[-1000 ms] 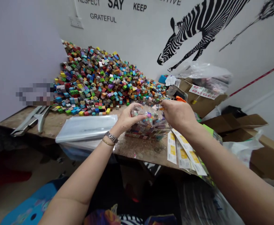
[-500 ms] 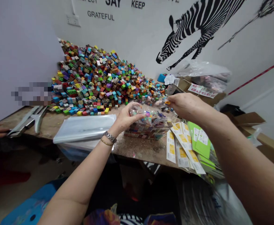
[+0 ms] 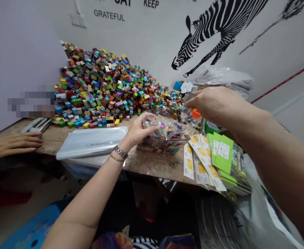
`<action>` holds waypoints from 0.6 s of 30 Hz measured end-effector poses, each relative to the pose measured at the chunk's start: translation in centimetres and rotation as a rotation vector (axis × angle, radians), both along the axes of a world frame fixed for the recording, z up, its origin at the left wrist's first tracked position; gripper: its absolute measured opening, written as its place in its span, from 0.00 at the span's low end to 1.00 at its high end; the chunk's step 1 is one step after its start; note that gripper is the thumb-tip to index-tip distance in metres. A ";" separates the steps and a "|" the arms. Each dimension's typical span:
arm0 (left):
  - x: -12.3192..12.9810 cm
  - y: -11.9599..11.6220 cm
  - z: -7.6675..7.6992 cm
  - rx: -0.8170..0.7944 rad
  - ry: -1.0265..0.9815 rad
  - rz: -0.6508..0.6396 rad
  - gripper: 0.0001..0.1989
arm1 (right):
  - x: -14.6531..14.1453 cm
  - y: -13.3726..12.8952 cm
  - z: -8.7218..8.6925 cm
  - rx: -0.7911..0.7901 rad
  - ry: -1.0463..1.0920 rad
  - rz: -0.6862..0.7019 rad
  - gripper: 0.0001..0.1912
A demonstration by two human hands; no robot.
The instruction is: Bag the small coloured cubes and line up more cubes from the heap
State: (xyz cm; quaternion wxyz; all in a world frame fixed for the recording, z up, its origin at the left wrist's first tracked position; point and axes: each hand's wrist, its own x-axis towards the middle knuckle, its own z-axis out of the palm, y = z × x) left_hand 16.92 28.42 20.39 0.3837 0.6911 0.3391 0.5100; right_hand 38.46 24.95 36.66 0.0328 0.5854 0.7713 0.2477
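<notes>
Right hand (image 3: pixel 213 102) has risen, its grip hidden, while the left hand (image 3: pixel 137 130) clamps the clear bag (image 3: pixel 169 129).

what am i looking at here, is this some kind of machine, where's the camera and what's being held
There's no machine: these are a person's bare hands, seen from a camera on that person's head, looking forward and down. The left hand holds a clear bag of small colourful pieces at the top of a patterned box. The right hand is raised beyond it; its grip is hard to make out. On the tabletop are a heap of little coloured cubes, flat clear plastic, paper strips and green cards. Another person's hand reaches in at the picture's left edge.
</notes>
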 end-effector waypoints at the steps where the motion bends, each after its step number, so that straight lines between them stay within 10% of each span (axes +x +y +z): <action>1: 0.0 0.0 0.0 0.003 -0.008 -0.002 0.22 | -0.5 -0.2 0.2 -0.047 -0.123 -0.025 0.12; 9: 0.1 0.0 0.0 -0.025 -0.007 -0.018 0.23 | -2.7 -0.8 -1.7 -0.261 -0.368 -0.024 0.13; 18: 0.1 -0.1 0.1 -0.024 0.000 -0.016 0.23 | -1.2 -0.9 -2.7 -0.277 -0.112 0.020 0.14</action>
